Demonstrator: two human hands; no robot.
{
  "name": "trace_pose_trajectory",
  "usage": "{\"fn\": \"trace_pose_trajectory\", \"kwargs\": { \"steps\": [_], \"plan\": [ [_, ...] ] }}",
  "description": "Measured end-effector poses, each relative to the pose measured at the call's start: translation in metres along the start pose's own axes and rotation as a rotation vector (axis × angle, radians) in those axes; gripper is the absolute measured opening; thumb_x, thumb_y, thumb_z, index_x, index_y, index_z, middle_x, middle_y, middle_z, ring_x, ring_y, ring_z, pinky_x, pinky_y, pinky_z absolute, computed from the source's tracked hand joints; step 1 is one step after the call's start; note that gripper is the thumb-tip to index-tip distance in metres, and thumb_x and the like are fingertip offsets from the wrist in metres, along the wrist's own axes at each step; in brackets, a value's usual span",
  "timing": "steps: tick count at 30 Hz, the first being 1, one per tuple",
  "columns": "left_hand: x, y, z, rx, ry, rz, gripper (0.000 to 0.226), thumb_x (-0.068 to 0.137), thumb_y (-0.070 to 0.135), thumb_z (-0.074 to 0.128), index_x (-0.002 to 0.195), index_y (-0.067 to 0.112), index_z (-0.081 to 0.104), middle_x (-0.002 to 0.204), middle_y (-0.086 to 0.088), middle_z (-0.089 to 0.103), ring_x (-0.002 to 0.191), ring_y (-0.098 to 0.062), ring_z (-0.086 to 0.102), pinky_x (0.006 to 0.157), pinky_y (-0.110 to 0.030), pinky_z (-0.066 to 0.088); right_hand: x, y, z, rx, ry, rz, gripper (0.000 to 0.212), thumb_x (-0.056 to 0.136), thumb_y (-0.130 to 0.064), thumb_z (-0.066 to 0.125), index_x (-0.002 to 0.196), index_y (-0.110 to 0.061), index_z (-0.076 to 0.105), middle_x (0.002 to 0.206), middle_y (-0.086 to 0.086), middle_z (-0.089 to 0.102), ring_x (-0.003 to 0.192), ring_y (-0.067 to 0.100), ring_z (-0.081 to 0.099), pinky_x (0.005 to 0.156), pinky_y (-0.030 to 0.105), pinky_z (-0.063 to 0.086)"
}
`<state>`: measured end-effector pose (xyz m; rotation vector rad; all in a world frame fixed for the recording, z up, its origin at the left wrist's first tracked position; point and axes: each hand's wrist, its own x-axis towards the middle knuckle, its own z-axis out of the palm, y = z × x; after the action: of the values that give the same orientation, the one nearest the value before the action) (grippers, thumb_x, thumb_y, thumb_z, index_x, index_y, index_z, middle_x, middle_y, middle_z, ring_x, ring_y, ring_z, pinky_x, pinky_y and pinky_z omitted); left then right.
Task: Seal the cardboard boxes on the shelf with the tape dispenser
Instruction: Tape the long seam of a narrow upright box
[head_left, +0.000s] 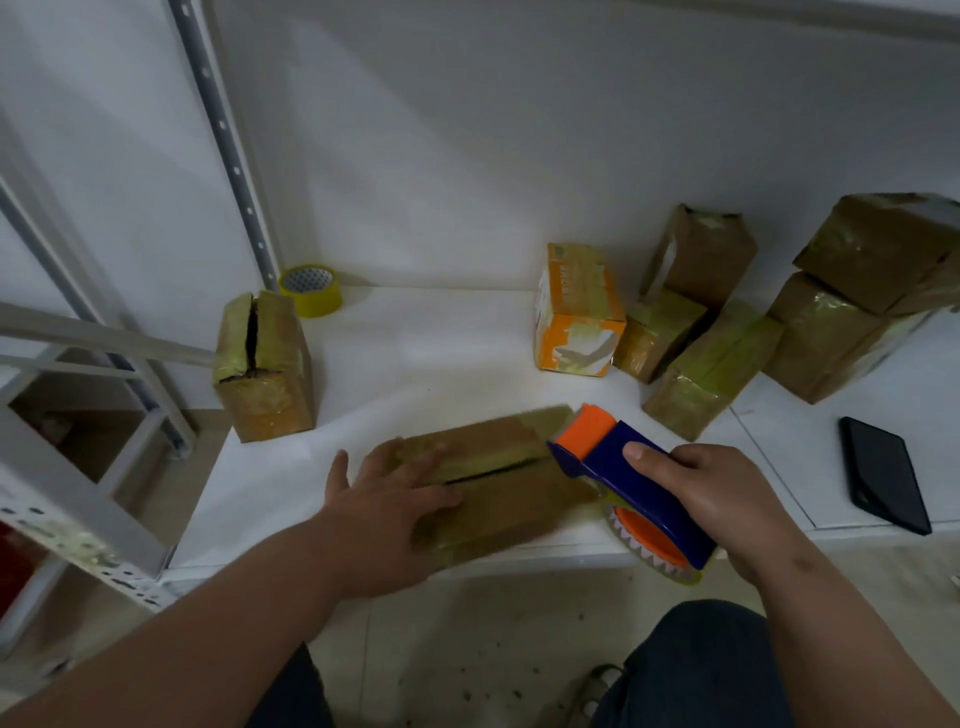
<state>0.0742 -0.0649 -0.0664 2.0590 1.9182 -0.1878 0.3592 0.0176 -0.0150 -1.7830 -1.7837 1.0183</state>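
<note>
A flat brown cardboard box lies at the front edge of the white shelf, its top seam showing a dark gap. My left hand presses flat on the box's left part with fingers spread. My right hand grips a blue and orange tape dispenser, whose orange head sits at the right end of the seam. Another brown box stands upright at the left with a split top.
A yellow tape roll sits at the back left by a grey upright. An orange box and several taped brown boxes crowd the back right. A black phone lies at the right front.
</note>
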Motion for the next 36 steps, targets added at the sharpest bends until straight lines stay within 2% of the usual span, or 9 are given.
{"fn": "trace_pose_trajectory", "kwargs": {
  "steps": [5,10,12,15,17,22,26,31,36],
  "plan": [
    [-0.007,-0.017,-0.002,0.076,-0.003,0.027,0.070,0.094,0.033,0.047,0.145,0.061,0.008,0.162,0.013,-0.010,0.149,-0.020,-0.009,0.119,-0.051,0.001,-0.003,-0.014,-0.005,-0.080,-0.042,-0.054,0.042,0.081,-0.054,0.064,0.076,-0.013,0.069,0.059,-0.001,0.070,0.049,0.011,0.066,0.045,0.019,0.043],
    [-0.012,-0.013,-0.001,0.074,0.055,-0.005,0.089,0.087,0.010,0.043,0.147,0.054,-0.007,0.157,0.013,-0.025,0.145,-0.017,-0.027,0.117,-0.048,-0.014,-0.009,-0.034,-0.006,-0.105,-0.113,-0.147,0.044,0.077,-0.056,0.063,0.073,-0.012,0.065,0.056,-0.002,0.067,0.045,0.009,0.063,0.042,0.015,0.042],
    [-0.014,-0.004,-0.002,-0.187,0.161,-0.034,0.080,0.084,0.026,0.047,0.145,0.058,0.007,0.159,0.020,-0.008,0.149,-0.015,-0.012,0.120,-0.049,-0.003,-0.012,-0.039,-0.006,-0.098,-0.130,-0.214,0.052,0.067,-0.062,0.062,0.072,-0.010,0.065,0.060,0.003,0.068,0.049,0.015,0.064,0.049,0.026,0.048],
    [-0.024,0.017,-0.019,-1.169,0.301,-0.154,0.037,0.085,0.058,0.057,0.121,0.056,0.052,0.141,0.015,0.049,0.129,-0.013,0.047,0.107,-0.040,0.040,-0.017,-0.046,-0.003,-0.071,-0.183,-0.306,0.060,0.065,-0.075,0.067,0.070,-0.015,0.065,0.063,0.005,0.067,0.051,0.016,0.062,0.052,0.025,0.042],
    [-0.026,0.024,-0.026,-1.599,0.212,-0.113,0.052,0.077,0.066,0.065,0.119,0.034,0.066,0.122,0.003,0.067,0.115,-0.020,0.061,0.101,-0.042,0.046,-0.019,-0.049,0.001,-0.020,-0.233,-0.345,0.061,0.053,-0.079,0.062,0.070,-0.021,0.066,0.065,0.004,0.067,0.051,0.010,0.060,0.051,0.020,0.041],
    [-0.031,0.033,-0.035,-1.943,0.023,-0.026,0.053,0.076,0.043,0.076,0.115,0.008,0.068,0.107,-0.014,0.068,0.089,-0.024,0.064,0.084,-0.038,0.049,-0.021,-0.050,0.013,0.068,-0.304,-0.398,0.079,0.043,-0.090,0.062,0.069,-0.015,0.065,0.065,0.014,0.063,0.054,0.020,0.058,0.054,0.028,0.039],
    [-0.034,0.036,-0.031,-2.166,-0.090,0.015,0.041,0.064,0.033,0.079,0.099,0.013,0.070,0.090,-0.009,0.066,0.073,-0.017,0.061,0.066,-0.028,0.051,-0.024,-0.050,0.021,0.157,-0.358,-0.396,0.064,0.045,-0.086,0.067,0.059,-0.024,0.063,0.055,0.000,0.056,0.050,0.009,0.052,0.049,0.019,0.036],
    [-0.035,0.040,-0.027,-2.258,-0.057,-0.018,0.016,0.076,0.024,0.072,0.088,0.014,0.070,0.087,-0.008,0.063,0.073,-0.017,0.057,0.066,-0.027,0.050,-0.026,-0.046,0.027,0.268,-0.411,-0.360,0.060,0.045,-0.080,0.073,0.061,-0.023,0.067,0.057,-0.001,0.060,0.051,0.010,0.054,0.050,0.019,0.038],
    [-0.038,0.036,-0.026,-2.290,-0.069,-0.072,0.021,0.084,0.024,0.059,0.079,0.012,0.075,0.082,-0.011,0.067,0.070,-0.020,0.062,0.062,-0.030,0.054,-0.027,-0.043,0.023,0.247,-0.405,-0.362,0.065,0.047,-0.081,0.072,0.063,-0.019,0.067,0.059,0.002,0.060,0.052,0.012,0.054,0.050,0.022,0.038]
  ]
}}
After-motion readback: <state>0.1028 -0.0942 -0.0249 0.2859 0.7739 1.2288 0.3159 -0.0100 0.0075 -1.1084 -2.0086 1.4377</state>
